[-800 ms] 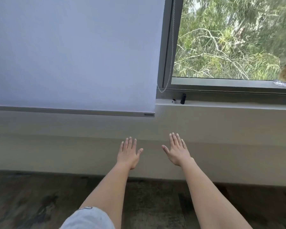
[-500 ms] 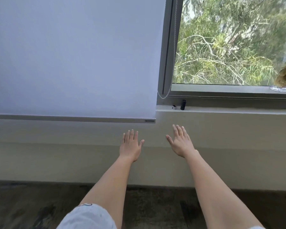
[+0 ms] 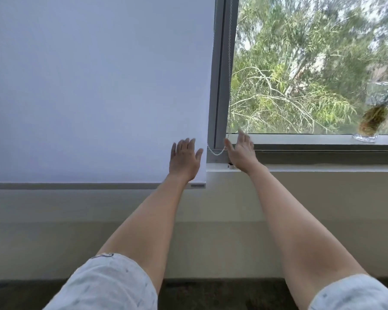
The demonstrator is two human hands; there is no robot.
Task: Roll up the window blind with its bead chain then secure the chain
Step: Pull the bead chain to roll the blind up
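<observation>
Blind: your blind (image 3: pixel 94 86) is fully down, covering the left pane; its bottom bar (image 3: pixel 76 185) hangs level just below the sill line, ending at the right near your left wrist.
Blind's right edge: it runs straight down beside the window frame (image 3: pixel 222 74), with only a thin strip of frame showing between them.
Chain: your bead chain (image 3: pixel 230 63) hangs along the frame post, and its bottom loop sags just above the sill (image 3: pixel 323 168), between your two hands.
Left hand: your left hand (image 3: pixel 184 161) is open, fingers spread, in front of the blind's lower right corner; you cannot tell whether it touches the fabric.
Right hand: your right hand (image 3: pixel 242 151) is open, palm turned left, empty, just beside the loop's right end; contact is unclear.
Room: the sill to the right is bare as far as a glass vase (image 3: pixel 367 130) well off at the far right; the wall (image 3: pixel 211 231) under your forearms is plain.
</observation>
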